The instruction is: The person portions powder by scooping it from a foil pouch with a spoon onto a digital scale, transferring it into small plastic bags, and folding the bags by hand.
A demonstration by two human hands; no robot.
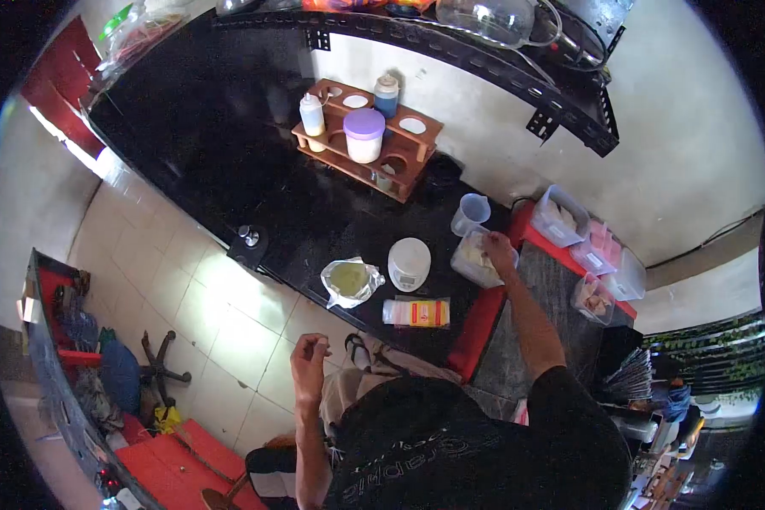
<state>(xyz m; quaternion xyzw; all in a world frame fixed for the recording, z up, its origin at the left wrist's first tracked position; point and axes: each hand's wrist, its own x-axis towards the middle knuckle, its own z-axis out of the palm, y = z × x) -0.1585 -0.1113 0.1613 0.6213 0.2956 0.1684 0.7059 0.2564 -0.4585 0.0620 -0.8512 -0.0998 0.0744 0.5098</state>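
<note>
My right hand (500, 253) reaches into a clear plastic tub (482, 274) of pale contents, its fingertips pressed down among them. What those fingers pinch, if anything, I cannot make out. My left hand (308, 365) is raised in front of the counter edge with its fingers curled together; whatever may be in them is too small to tell. Between the hands a foil-lined dish (349, 282) with a pale yellowish filling sits near the edge. Beside it are a white round kitchen scale (410, 263) and a yellow-and-white packet (416, 313).
A wooden rack (408, 144) holds bottles and a purple-lidded jar (364, 136). A clear measuring cup (470, 212) stands behind the tub. Several plastic boxes (561, 215) line the right wall. Overhead runs a black metal shelf (450, 47). A chair base (160, 361) stands on the floor left.
</note>
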